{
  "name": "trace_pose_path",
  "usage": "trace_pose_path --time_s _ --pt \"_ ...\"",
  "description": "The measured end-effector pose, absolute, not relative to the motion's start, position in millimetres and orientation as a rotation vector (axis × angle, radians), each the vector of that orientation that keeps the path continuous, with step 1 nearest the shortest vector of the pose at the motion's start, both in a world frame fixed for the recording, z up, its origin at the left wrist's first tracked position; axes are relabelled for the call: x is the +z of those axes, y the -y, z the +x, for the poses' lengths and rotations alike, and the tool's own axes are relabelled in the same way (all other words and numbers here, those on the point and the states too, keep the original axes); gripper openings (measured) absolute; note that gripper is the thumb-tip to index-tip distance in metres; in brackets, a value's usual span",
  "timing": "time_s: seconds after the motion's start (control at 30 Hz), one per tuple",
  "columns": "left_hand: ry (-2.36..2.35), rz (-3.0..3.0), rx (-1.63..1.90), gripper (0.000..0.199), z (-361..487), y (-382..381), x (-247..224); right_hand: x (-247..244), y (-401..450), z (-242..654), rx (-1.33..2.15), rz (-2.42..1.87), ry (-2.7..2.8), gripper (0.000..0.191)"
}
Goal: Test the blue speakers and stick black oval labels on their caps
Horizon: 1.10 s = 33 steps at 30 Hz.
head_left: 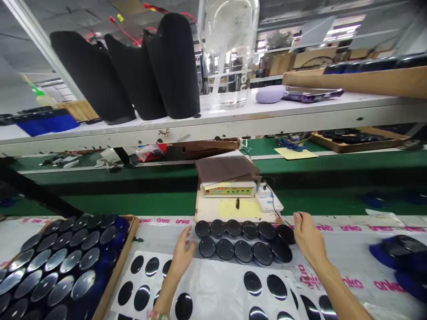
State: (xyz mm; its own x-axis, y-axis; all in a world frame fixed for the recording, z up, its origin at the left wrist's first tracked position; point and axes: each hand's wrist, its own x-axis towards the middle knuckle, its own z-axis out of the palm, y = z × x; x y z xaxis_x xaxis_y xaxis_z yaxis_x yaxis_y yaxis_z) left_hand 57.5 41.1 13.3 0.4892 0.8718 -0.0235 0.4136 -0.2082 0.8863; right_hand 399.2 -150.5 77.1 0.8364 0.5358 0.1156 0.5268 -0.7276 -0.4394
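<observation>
Two rows of round black glossy-topped parts (243,251) stand side by side on the covered bench. At the left end of these rows is my left hand (182,254), its fingers apart and nothing held. My right hand (308,238) is by the right end, close beside the last black part (286,234); its fingers are loosely bent with no object visible in them. Whether either hand touches the parts cannot be made out. In front of the rows lie white backing sheets (213,278) carrying black round stickers (252,283), partly hidden by my left forearm.
A cardboard tray (128,240) of similar black-topped blue parts stands at left. More blurred blue parts (400,262) lie at right. Behind is a control box (228,190) with a power strip (269,201). A white shelf (213,126) above holds black sleeves (171,66) and a clear bottle (230,53).
</observation>
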Motion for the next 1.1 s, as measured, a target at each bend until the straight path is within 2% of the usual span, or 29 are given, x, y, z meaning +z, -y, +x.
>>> trace_pose_path --time_s 0.13,0.2,0.33,0.4,0.5,0.57,0.73,0.9,1.1 --pt "-0.855 1.86 0.504 0.058 79.9 -70.9 14.6 106.9 115.4 342.5 0.13 -2.362 1.09 0.036" --pt "-0.772 1.895 0.479 0.055 85.8 -81.5 17.4 112.4 94.9 307.5 0.232 -2.247 1.29 0.033" --pt "-0.738 1.923 0.555 0.041 90.7 -82.2 13.9 102.0 60.0 260.5 0.357 -2.029 1.616 0.018" --pt "-0.801 1.897 0.652 0.048 90.1 -75.2 7.8 91.5 47.6 254.0 0.396 -1.939 1.723 0.017" --pt "-0.918 1.834 0.804 0.061 84.3 -63.4 3.2 82.3 36.8 254.3 0.469 -1.858 1.781 0.028" --pt "-0.957 1.808 0.878 0.062 78.8 -56.5 9.8 85.7 35.4 252.3 0.514 -1.82 1.762 0.033" --pt "-0.86 1.906 0.945 0.059 72.0 -34.6 62.9 120.2 43.6 231.4 0.633 -1.661 1.668 0.055" --pt "-0.754 2.055 0.898 0.063 75.9 -10.9 111.6 143.8 51.7 222.3 0.648 -1.576 1.528 0.035" --pt "-0.74 2.147 0.886 0.063 75.6 3.6 115.4 147.2 66.3 218.6 0.624 -1.565 1.429 0.024"
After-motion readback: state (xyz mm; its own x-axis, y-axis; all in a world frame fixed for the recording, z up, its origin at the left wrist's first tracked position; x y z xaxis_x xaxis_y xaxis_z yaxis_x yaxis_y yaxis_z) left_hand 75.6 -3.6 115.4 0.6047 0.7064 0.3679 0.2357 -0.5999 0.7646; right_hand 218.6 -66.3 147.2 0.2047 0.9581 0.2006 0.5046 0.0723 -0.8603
